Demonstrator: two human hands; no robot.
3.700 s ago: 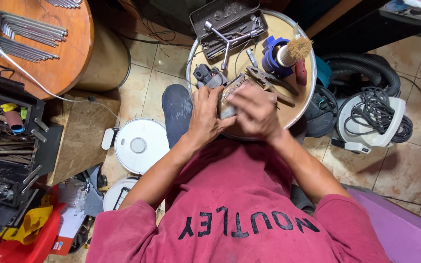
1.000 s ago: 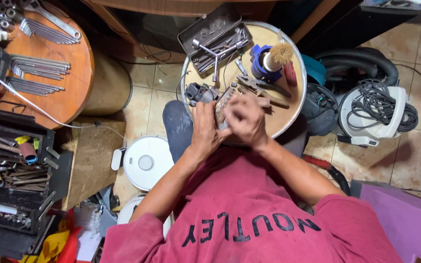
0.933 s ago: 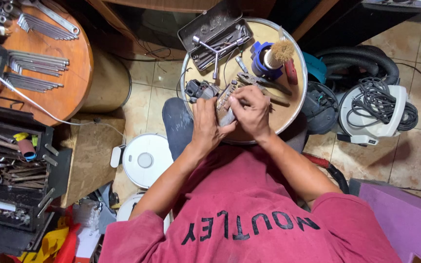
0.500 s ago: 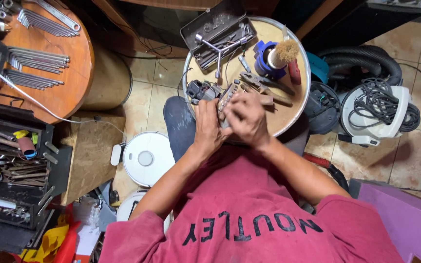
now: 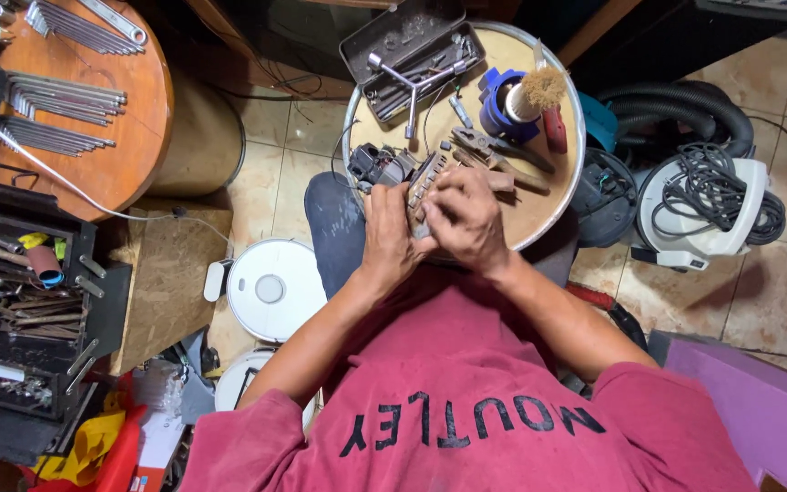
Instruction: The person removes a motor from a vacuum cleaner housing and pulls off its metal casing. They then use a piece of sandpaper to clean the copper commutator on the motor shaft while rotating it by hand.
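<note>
Head view: both hands on small motor part [image 5: 423, 187] at table [image 5: 539, 223] edge.
Left hand [image 5: 386, 239] & right hand [image 5: 466, 219], fingers closed round it. I judge it stiff, heavyish, sharp-edged; grip metal sides, not wires. Pliers [image 5: 489, 148] just beyond fingers.

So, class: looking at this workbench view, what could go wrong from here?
1. Both hands, left hand and right hand, grip the small metal part near the round table's edge; if it slips, it could fall to the floor.
2. The pliers and open tool tin crowd the hands, so something might get knocked off.
</note>
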